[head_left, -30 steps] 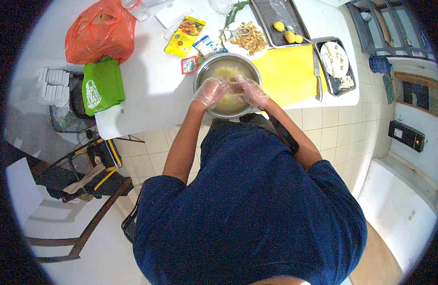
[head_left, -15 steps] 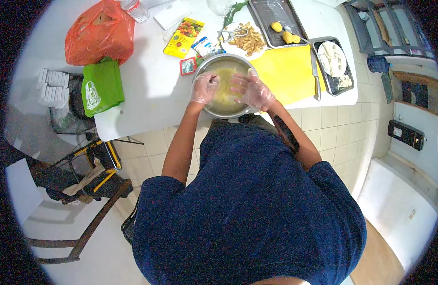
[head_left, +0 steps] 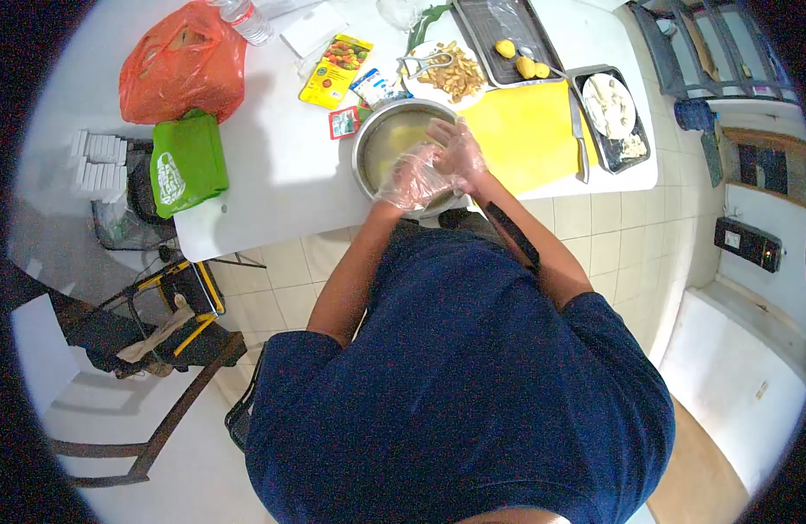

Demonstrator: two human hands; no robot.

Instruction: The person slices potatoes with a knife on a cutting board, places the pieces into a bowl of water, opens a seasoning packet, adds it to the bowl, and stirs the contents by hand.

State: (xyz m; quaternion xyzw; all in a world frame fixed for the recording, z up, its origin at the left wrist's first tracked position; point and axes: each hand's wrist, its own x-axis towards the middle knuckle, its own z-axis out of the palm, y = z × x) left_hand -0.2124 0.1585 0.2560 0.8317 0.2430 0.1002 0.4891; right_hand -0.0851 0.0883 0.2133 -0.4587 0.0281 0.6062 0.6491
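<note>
A metal bowl (head_left: 363, 166) with cloudy, yellowish liquid and pale yellow pieces stands at the table's near edge. Both my hands wear clear plastic gloves and meet over the bowl's right half. My left hand (head_left: 414, 181) lies against my right hand, its fingertips partly hidden there, so I cannot make out whether they grip anything. My right hand (head_left: 461, 159) is beside the right rim, fingers stretched up and to the left, holding nothing I can see. Right of the bowl is a yellow cutting mat (head_left: 525, 140), with a knife (head_left: 580, 144) along its right edge.
Behind the bowl, a plate of peelings (head_left: 455, 74) bears a peeler (head_left: 427, 63). A dark tray (head_left: 490, 35) carries several potatoes (head_left: 526, 67); another tray (head_left: 608, 164) has a white dish (head_left: 611, 109). Left are seasoning packets (head_left: 335, 74), a red bag (head_left: 184, 70) and a green bag (head_left: 189, 162).
My hands, apart on either side of the bowl before, have come together over its right half. My left hand moved right and nearer to me; my right hand shifted slightly up and left.
</note>
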